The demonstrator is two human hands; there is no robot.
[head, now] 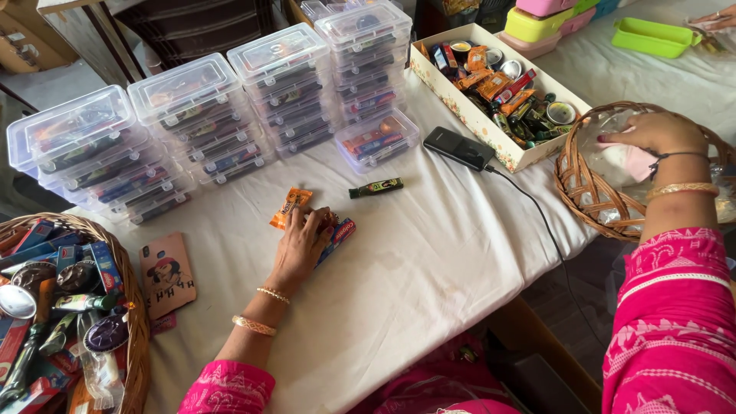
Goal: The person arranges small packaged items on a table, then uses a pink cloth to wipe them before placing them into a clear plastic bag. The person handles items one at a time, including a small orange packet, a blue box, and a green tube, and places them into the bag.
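Your left hand (pixel 305 244) lies flat, fingers spread, on small snack packets (pixel 337 234) at centre frame on the white counter (pixel 429 261); an orange packet (pixel 290 207) sits just beside it. Your right hand (pixel 652 132), right of frame, reaches into a wicker basket (pixel 586 188), fingers curled on a pale pink item (pixel 632 161).

Home packing table: stacked kit boxes (pixel 201 115)

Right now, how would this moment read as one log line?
left hand: flat on small packets on white cloth | right hand: reaching into wicker basket | clear lidded boxes: stacked behind
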